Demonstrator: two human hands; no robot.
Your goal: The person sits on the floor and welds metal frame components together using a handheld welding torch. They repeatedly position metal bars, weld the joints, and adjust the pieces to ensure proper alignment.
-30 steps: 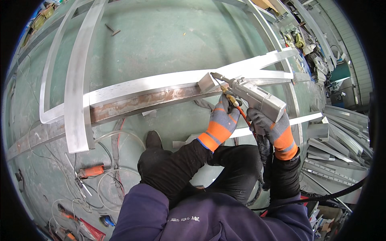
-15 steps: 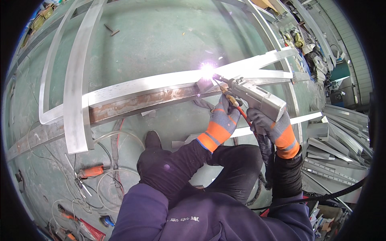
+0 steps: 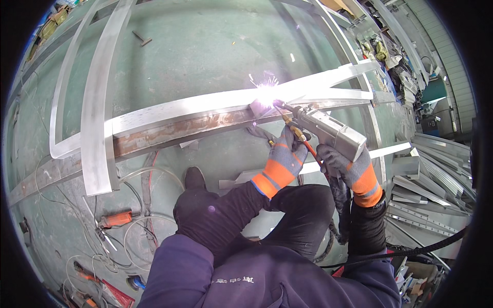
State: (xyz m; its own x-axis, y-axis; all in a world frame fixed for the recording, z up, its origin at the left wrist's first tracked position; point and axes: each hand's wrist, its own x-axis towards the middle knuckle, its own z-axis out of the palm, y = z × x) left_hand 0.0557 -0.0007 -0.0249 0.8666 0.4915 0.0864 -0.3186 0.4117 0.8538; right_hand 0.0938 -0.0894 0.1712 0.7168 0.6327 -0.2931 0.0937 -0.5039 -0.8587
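Note:
My right hand (image 3: 350,167), in a grey and orange work glove, is wrapped round the handle of a silver-grey welding gun (image 3: 328,128). Its tip points up and left into a bright white-violet glare (image 3: 267,95) with sparks, which hides the metal there. Beside the gun's front, my left hand (image 3: 281,163), gloved alike, is closed on a thin brass nozzle (image 3: 295,130) with a red hose (image 3: 312,152) behind it. The nozzle's point also reaches toward the glare. The glare sits where pale metal bars (image 3: 187,108) meet above a rust-marked steel beam (image 3: 169,134).
Flat metal bars (image 3: 96,108) cross the beam at left. A hammer (image 3: 142,38) lies on the green floor beyond. Cables and an orange-handled tool (image 3: 117,219) lie at lower left. Stacked metal profiles (image 3: 436,179) fill the right side. A black cable (image 3: 411,251) runs beside my right arm.
Sparks now spray upward from the glare. The gun and my right hand have shifted very slightly right and down. My left hand stays on the brass nozzle, with its fingers slightly shifted.

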